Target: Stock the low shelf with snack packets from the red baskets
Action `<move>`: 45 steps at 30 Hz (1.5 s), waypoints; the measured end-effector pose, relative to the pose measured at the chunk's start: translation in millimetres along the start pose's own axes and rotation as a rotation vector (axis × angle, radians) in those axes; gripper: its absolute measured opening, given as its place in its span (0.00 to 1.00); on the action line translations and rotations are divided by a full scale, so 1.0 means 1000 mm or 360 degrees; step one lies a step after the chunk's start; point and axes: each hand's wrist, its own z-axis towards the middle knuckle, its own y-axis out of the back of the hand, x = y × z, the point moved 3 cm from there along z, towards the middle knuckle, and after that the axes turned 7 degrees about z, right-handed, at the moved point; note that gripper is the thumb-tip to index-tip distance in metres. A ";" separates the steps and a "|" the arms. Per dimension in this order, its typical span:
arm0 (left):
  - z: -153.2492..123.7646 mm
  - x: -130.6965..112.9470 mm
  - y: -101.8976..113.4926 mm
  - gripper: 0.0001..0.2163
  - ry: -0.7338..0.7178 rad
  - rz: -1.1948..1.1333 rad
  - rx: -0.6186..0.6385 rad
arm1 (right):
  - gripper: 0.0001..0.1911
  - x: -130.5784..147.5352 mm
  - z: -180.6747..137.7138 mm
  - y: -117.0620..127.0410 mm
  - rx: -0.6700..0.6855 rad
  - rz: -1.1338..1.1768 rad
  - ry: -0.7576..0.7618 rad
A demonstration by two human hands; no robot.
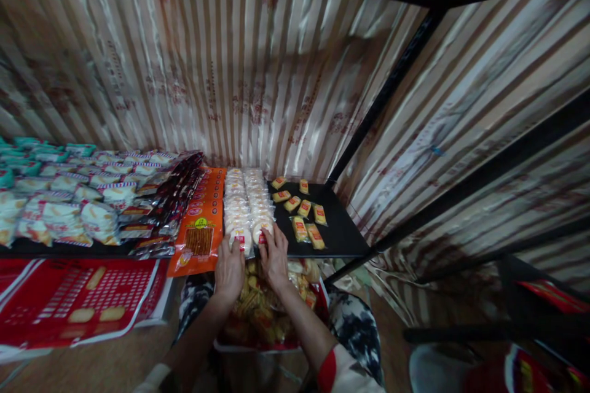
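Two rows of clear-wrapped, round white rice crackers with red labels stand on a black shelf (343,236) in front of me. My left hand (230,267) grips the front rice cracker pack (240,235) of the left row, thumb and fingers at its lower edge. At the front of the right row, my right hand (275,261) has its fingers and thumb on another rice cracker pack (260,232). Both packs still touch their rows. Left of the rows lies an orange snack bag (203,202) with a window showing brown sticks, its lower end over the shelf edge.
Several small yellow packs (304,207) lie scattered to the right. White snack packs (101,209) and dark packs (173,202) fill the left side. Below my hands is a bag of wrapped snacks (258,313). A red printed bag (83,295) hangs front left; a black post (382,104) slants at right.
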 end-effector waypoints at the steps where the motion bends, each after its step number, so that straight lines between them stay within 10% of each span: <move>1: 0.002 0.000 -0.002 0.13 0.0006 0.0022 0.0003 | 0.19 -0.003 0.000 -0.001 0.0008 0.0023 -0.0002; 17: 0.027 0.009 -0.013 0.13 0.0009 -0.0020 0.0022 | 0.22 -0.003 -0.002 0.000 0.0091 0.0023 -0.0035; 31: -0.006 -0.003 0.003 0.17 -0.0252 -0.0166 -0.0068 | 0.16 -0.023 -0.049 0.019 -0.0116 0.0254 -0.0096; 45: -0.100 -0.045 -0.037 0.15 -0.0524 -0.0502 0.0854 | 0.20 -0.114 -0.080 0.032 0.0222 -0.0220 -0.0473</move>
